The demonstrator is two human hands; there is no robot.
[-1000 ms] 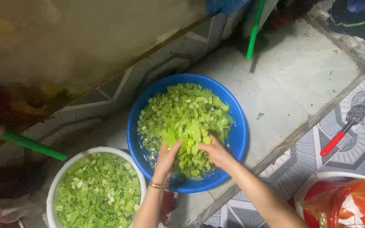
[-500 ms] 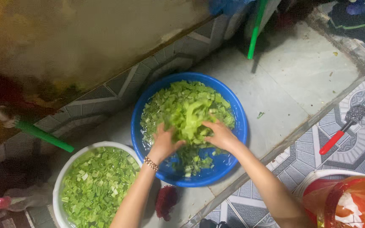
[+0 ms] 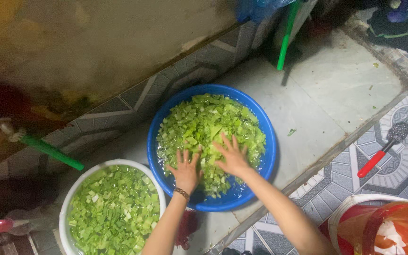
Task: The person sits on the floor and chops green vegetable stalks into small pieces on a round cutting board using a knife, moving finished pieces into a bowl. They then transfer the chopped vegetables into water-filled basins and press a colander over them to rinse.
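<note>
A round blue basin (image 3: 265,130) sits on a pale stone floor slab, full of chopped green leaves (image 3: 204,123) in water. My left hand (image 3: 186,170) lies flat on the leaves at the basin's near side, fingers spread, a beaded bracelet at the wrist. My right hand (image 3: 232,156) presses palm down on the leaves beside it, fingers spread too. Neither hand grips anything. A white bowl (image 3: 76,189) at the lower left holds more chopped greens (image 3: 112,212).
A tiled wall runs behind the basin, with a green pipe (image 3: 53,152) at the left and a green handle (image 3: 285,42) at the back. A red-handled scrubber (image 3: 378,153) lies on patterned tiles at the right. A red and white bucket (image 3: 378,226) stands at the lower right.
Both hands had a heap of leaves gathered between them; now they lie flat and spread on the leaves nearer the basin's front. The view has shifted slightly.
</note>
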